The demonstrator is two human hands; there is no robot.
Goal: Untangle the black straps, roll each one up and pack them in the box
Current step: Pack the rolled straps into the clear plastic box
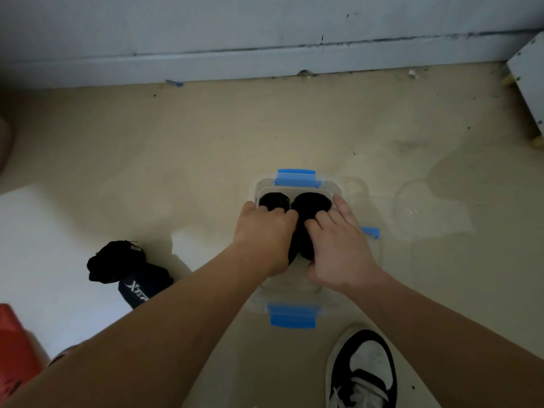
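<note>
A clear plastic box (265,184) with blue clips stands on the floor in front of me. Two rolled black straps (273,200) (312,201) sit side by side at its far end. Another black strap roll (300,240) lies in the middle of the box, between my hands. My left hand (265,234) reaches into the box with fingers curled down onto this roll from the left. My right hand (341,245) curls its fingers on the roll from the right, thumb low. The lower part of the roll is hidden by my hands.
A black bag with white lettering (129,272) lies on the floor to the left. A clear lid (426,207) rests right of the box. My black-and-white shoe (365,366) is near the box's front. A red object (14,343) sits bottom left, white furniture (530,78) top right.
</note>
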